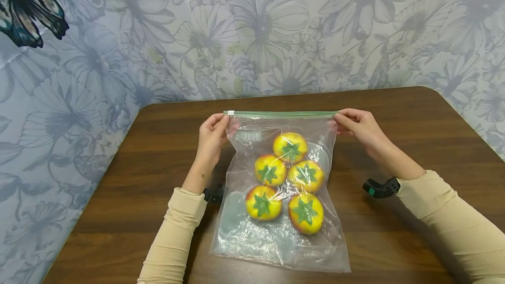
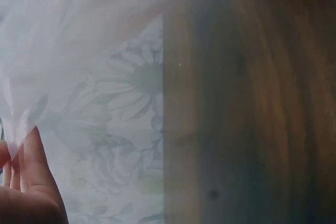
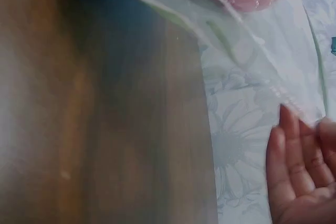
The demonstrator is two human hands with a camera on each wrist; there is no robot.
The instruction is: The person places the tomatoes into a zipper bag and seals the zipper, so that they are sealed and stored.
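A clear zip bag hangs spread between both hands in the head view, with a green strip along its top and a white slider at the left end. Inside it are several round yellow-red fruits, perhaps persimmons or tomatoes, with green star-shaped tops. My left hand pinches the bag's upper left corner beside the slider. The upper right corner is pinched by my right hand. Each wrist view shows a hand, the left and the right, holding a bag edge.
Beneath the bag lies a dark brown wooden table, its far edge running behind the hands. A floral cloth backdrop with butterflies stands beyond. Black bands sit at both wrists.
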